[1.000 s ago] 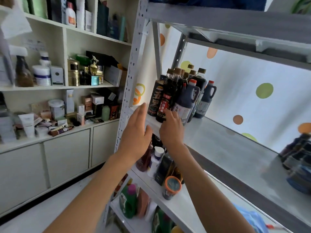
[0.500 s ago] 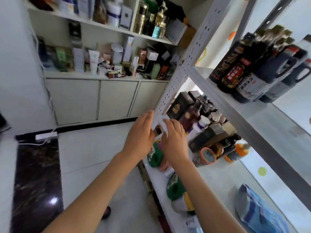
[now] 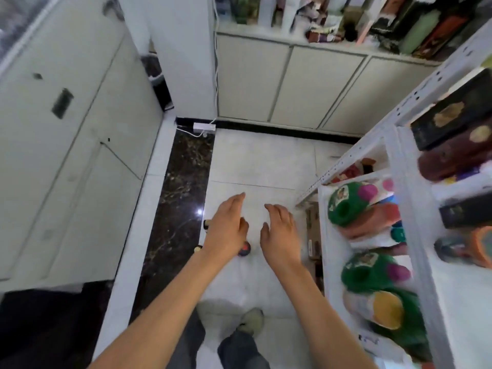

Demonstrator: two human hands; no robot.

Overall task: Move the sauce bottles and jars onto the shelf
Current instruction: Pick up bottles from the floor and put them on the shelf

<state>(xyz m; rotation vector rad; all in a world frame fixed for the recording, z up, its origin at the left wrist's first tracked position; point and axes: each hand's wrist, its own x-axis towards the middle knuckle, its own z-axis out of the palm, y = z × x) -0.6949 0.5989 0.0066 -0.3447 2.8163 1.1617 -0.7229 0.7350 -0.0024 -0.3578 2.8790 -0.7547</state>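
Our left hand (image 3: 226,230) and right hand (image 3: 279,235), fingers relaxed and empty, have dropped from the white metal shelf (image 3: 372,145) at right; small round-capped bottles (image 3: 244,249) now show beneath the left.

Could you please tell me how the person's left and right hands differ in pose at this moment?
The left hand reaches further forward than the right hand. The left hand's fingers are straight and together; the right hand's are slightly curled and spread. Both are empty, palm down over the white floor.

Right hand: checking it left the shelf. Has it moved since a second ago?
Yes. The right hand dropped away from the rack post, now over floor tiles.
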